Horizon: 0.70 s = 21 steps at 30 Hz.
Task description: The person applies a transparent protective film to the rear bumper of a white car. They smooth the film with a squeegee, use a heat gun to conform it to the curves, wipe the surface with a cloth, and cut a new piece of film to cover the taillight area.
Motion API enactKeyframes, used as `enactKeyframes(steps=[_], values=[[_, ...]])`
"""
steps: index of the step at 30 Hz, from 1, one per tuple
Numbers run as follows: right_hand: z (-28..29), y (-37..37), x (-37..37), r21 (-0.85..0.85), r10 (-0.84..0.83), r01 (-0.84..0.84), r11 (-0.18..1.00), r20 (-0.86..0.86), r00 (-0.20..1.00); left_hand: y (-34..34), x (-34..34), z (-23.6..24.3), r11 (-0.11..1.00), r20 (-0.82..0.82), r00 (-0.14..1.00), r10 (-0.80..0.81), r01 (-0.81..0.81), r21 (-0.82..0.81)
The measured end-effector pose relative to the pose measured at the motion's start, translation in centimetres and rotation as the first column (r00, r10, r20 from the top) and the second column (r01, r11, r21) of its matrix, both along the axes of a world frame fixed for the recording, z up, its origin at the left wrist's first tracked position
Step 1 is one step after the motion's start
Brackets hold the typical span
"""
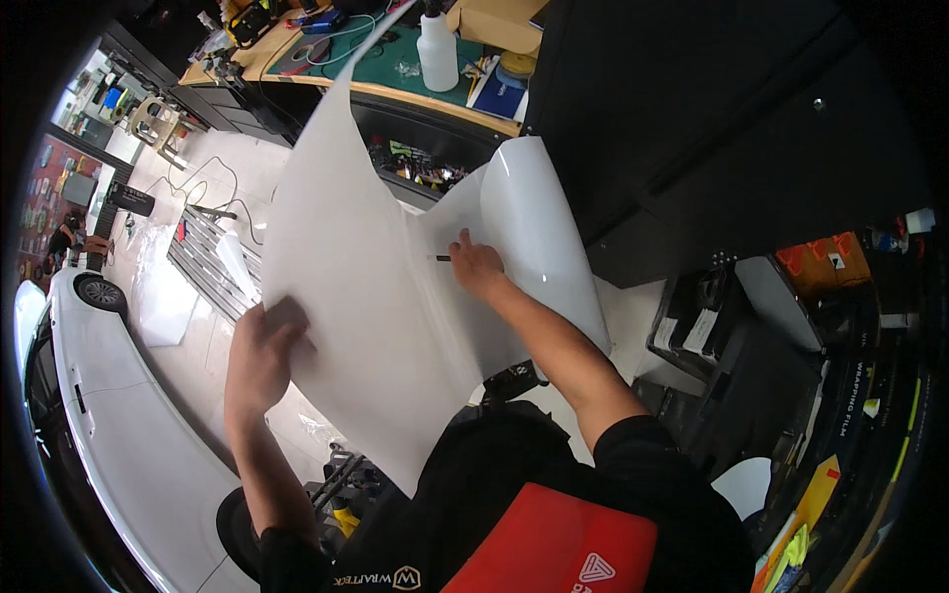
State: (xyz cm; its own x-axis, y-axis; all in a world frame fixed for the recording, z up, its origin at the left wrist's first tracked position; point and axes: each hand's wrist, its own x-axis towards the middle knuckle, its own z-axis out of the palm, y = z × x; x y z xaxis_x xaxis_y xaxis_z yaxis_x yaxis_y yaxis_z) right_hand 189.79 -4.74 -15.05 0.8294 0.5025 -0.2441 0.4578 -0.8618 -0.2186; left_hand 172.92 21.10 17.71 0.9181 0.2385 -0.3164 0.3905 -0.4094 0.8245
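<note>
A large sheet of white film (346, 267) hangs in front of my body, bent along a crease down its middle. Its right part curls over into a glossy white roll (549, 217). At the sheet's left edge my left hand (262, 361) grips the film, its fingertips slightly blurred. My right hand (476, 267) is over the film near the crease, fingers closed round a slim dark tool (443, 258). Only the tool's short end shows, so its kind cannot be told.
Beyond the sheet stands a workbench (395, 94) with a white spray bottle (437, 51). A tall black cabinet (712, 128) rises at right. A white car (129, 425) stands at left, near a metal ladder-like frame (203, 262). Black cases (692, 316) sit at right.
</note>
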Motion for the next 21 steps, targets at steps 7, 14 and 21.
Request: enactKeyframes(steps=[7, 14, 21], values=[[4.3, -0.5, 6.9, -0.618, 0.137, -0.253, 0.744, -0.229, 0.964, -0.7, -0.8, -2.1, 1.000, 0.062, 0.998, -0.003, 0.005, -0.031], [6.2, -4.8, 9.9, -0.712, 0.132, -0.157, 0.685, -0.092, 0.987, -4.4, 3.5, -2.0, 0.985, -0.002, 0.989, -0.147, 0.147, 0.087], [9.3, -9.7, 9.2, -0.465, 0.354, -0.335, 0.819, -0.049, 0.934, -8.5, 8.1, -5.4, 0.962, -0.113, 0.959, -0.261, 0.268, 0.053]])
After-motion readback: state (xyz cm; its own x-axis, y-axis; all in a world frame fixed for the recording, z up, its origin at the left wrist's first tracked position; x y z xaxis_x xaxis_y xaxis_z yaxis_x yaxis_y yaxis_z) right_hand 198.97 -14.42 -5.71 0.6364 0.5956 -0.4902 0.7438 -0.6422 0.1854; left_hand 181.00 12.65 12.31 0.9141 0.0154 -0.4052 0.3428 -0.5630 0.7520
